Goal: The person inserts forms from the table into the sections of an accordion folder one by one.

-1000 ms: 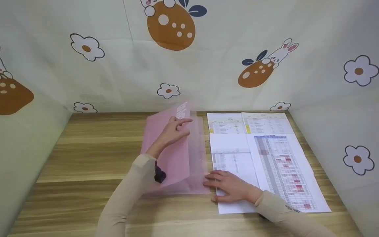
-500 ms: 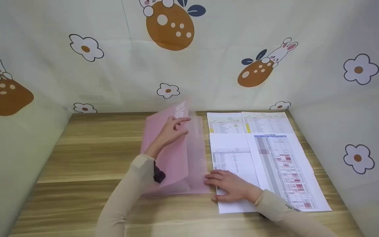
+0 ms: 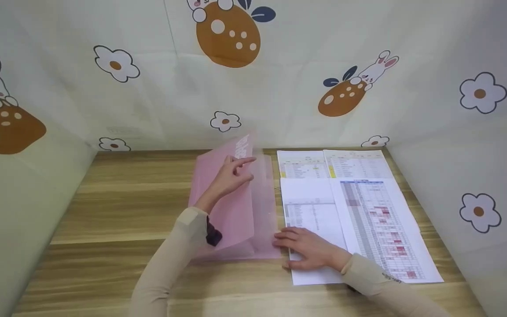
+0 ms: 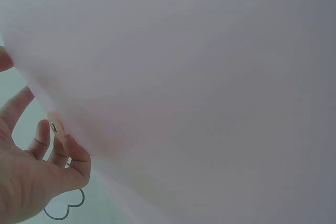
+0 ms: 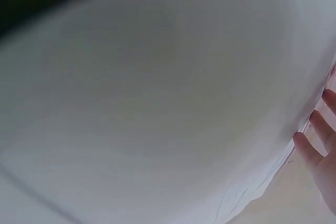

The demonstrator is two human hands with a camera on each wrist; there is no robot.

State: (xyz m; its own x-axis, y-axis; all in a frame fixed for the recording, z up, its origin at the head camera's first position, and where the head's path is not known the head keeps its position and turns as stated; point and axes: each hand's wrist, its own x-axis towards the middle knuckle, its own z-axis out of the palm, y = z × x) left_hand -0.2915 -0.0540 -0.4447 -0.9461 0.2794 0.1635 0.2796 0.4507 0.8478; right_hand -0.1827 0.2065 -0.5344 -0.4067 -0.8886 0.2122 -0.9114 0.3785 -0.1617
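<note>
A translucent pink plastic folder (image 3: 225, 193) lies at the middle of the table, with white lettering at its far corner. Its upper cover is raised at the right side, above the clearer layer (image 3: 263, 207) below. My left hand (image 3: 234, 174) holds the raised cover by its free edge, thumb and fingers bent at it, one finger pointing out to the right. In the left wrist view the pale sheet fills most of the picture, beside the hand (image 4: 47, 166). My right hand (image 3: 308, 248) rests with fingers spread on the left stack of printed papers (image 3: 310, 189), fingertips at the folder's near right corner.
Another printed sheet with a coloured table (image 3: 394, 237) lies on the right, overlapping further pages (image 3: 357, 160) behind it. Bare wood tabletop (image 3: 117, 211) shows on the left. A patterned curtain (image 3: 288, 97) encloses the table at the back and sides.
</note>
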